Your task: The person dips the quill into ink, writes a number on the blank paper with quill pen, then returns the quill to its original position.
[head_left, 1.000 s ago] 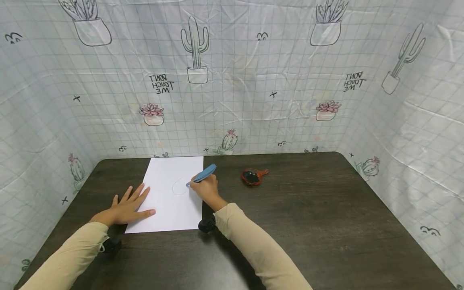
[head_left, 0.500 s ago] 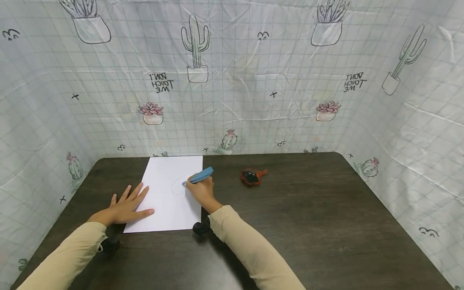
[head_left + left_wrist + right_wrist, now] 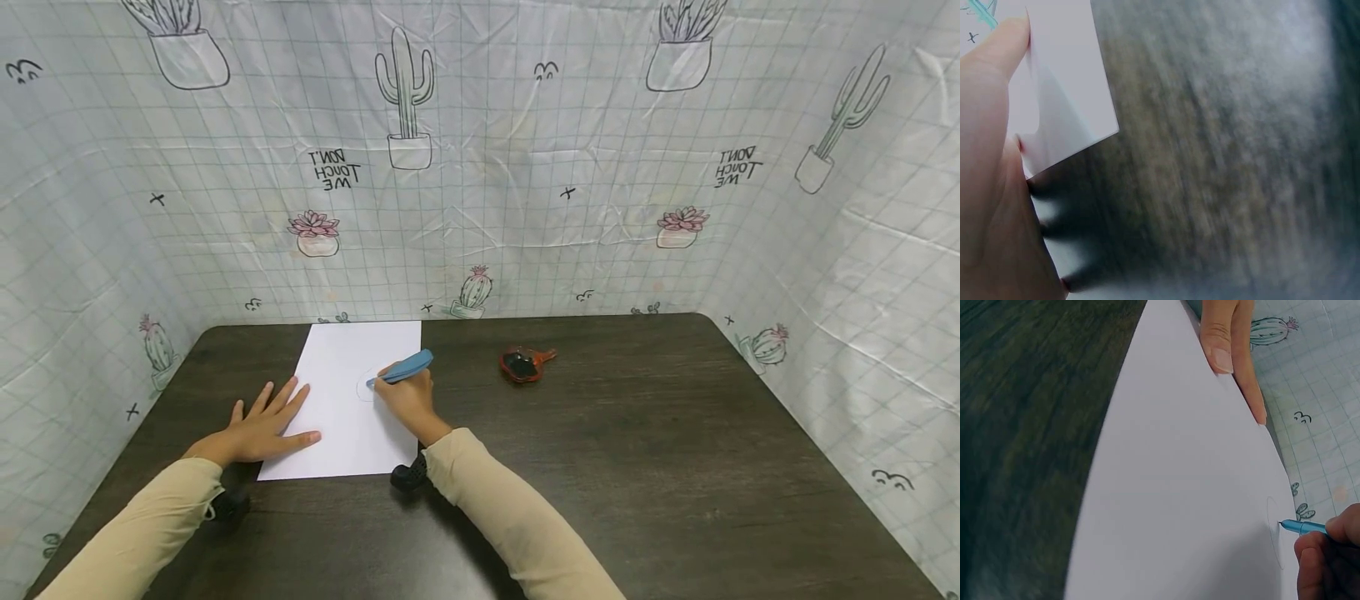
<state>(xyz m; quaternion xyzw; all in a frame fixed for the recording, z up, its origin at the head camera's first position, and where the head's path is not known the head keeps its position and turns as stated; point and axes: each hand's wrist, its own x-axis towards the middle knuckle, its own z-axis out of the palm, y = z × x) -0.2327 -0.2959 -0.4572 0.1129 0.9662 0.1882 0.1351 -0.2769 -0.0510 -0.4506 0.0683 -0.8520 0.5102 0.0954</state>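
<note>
A red-and-black object lies on the dark table — cactus-printed cloth behind.

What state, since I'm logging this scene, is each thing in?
Paper: flat, marked with a thin curved line.
Pen: held slanted, tip exposed.
Left hand: spread across the paper's left edge.
Right hand: pinching the pen.
Red-and-black object: lying on the table; unclear what.
Cloth: hanging, creased.

My left hand is lying palm-down, fingers spread; my right hand is pinching, fingers curled. Both forearms are angling inward.
</note>
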